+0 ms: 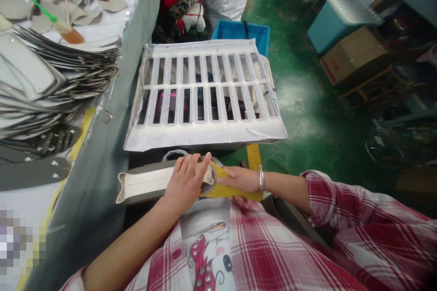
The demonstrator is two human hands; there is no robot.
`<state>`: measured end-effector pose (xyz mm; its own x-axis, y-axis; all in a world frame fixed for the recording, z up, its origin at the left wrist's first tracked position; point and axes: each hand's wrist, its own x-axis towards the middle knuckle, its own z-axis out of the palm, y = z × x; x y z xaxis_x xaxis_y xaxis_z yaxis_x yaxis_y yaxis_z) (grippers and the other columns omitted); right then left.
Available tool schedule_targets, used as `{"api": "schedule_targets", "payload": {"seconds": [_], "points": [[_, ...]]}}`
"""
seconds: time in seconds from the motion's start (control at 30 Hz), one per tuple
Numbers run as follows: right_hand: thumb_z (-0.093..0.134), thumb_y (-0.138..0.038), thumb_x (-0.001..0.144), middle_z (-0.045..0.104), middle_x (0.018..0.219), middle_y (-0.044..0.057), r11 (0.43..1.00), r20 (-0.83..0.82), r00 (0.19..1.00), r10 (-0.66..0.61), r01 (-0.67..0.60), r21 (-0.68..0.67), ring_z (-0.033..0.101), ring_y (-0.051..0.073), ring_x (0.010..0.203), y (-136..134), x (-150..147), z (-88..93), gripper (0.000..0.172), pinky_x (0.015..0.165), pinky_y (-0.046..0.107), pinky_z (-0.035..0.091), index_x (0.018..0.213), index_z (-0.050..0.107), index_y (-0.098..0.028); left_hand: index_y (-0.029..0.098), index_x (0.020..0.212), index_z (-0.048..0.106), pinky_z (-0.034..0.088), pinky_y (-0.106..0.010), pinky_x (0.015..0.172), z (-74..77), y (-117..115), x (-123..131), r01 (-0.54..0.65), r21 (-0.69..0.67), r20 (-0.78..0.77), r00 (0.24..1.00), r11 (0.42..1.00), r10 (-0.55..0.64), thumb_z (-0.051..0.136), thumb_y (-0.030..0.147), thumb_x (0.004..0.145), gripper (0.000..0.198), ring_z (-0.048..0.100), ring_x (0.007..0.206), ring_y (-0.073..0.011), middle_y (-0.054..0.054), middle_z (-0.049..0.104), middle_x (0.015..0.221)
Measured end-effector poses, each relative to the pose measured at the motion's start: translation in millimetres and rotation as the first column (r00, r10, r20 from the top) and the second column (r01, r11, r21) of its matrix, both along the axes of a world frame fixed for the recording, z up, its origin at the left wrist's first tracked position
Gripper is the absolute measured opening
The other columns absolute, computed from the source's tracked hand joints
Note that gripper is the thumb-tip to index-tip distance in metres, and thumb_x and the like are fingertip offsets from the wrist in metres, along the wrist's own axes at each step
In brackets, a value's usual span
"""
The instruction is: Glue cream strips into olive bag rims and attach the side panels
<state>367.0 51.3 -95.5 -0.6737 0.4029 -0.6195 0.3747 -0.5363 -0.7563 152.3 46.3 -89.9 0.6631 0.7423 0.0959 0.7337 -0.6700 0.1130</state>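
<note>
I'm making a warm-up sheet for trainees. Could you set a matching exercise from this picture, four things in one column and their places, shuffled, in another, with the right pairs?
Things
1. Long grey piece with a white upper face
2. Flat yellow piece
3. Blue plastic bin
4. Silver metal-looking bracelet

Places
A. Just behind the white slotted cover
B. Held by the right hand
C. Around the right wrist
D. Under the left hand

Pairs: 1-D, 2-B, 3-A, 4-C

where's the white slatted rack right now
The white slatted rack is upper centre in the head view, just beyond the left hand and right hand, right of the table.
</note>
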Motion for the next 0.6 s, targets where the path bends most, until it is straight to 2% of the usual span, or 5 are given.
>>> {"api": "schedule_targets", "payload": {"seconds": [0.17, 0.33, 0.47, 0.6], "points": [[0.043, -0.045, 0.087, 0.059, 0.062, 0.0, 0.999, -0.036, 0.998, 0.043, -0.042, 0.016, 0.052, 0.009, 0.04, 5, -2, 0.7, 0.032, 0.036, 0.018, 0.043, 0.097, 0.045, -0.015, 0.014, 0.142, 0.005, 0.028, -0.049, 0.1, -0.9, 0, -1, 0.007, 0.019, 0.008, 1.0, 1.0, -0.007, 0.054, 0.018, 0.076, 0.082, 0.037, 0.118, -0.0317, -0.02, 0.04, 0.128], [0.04, -0.05, 0.087, 0.058, 0.06, -0.001, 0.999, -0.029, 0.999, 0.026, -0.027, -0.033, 0.048, 0.008, 0.036, 0, -2, 1.8, 0.036, 0.033, 0.017, 0.041, 0.097, 0.042, -0.016, 0.015, 0.142, 0.005, 0.03, -0.049, 0.099, -0.3, 1, -4, 0.056, 0.03, 0.031, 0.998, 0.998, -0.057, 0.052, 0.016, 0.077, 0.08, 0.038, 0.118, -0.0326, -0.02, 0.039, 0.128], [0.04, -0.053, 0.086, 0.057, 0.06, -0.002, 0.998, 0.002, 0.999, -0.041, 0.041, -0.038, 0.048, 0.007, 0.036, -5, -6, 6.0, 0.037, 0.031, 0.015, 0.038, 0.099, 0.039, -0.018, 0.015, 0.142, 0.006, 0.03, -0.049, 0.099, -1.0, 3, -7, 0.074, 0.015, 0.046, 0.996, 0.997, -0.075, 0.05, 0.015, 0.077, 0.078, 0.038, 0.118, -0.0324, -0.02, 0.039, 0.128], [0.041, -0.051, 0.086, 0.055, 0.058, -0.003, 0.986, 0.073, 0.985, -0.154, 0.158, -0.048, 0.048, 0.009, 0.036, -13, -14, 8.4, 0.034, 0.032, 0.018, 0.04, 0.098, 0.036, -0.019, 0.016, 0.142, 0.008, 0.028, -0.048, 0.1, -1.5, 5, -10, 0.07, -0.045, 0.065, 0.996, 0.996, -0.067, 0.049, 0.009, 0.073, 0.081, 0.036, 0.121, -0.0311, -0.019, 0.038, 0.131]]}}
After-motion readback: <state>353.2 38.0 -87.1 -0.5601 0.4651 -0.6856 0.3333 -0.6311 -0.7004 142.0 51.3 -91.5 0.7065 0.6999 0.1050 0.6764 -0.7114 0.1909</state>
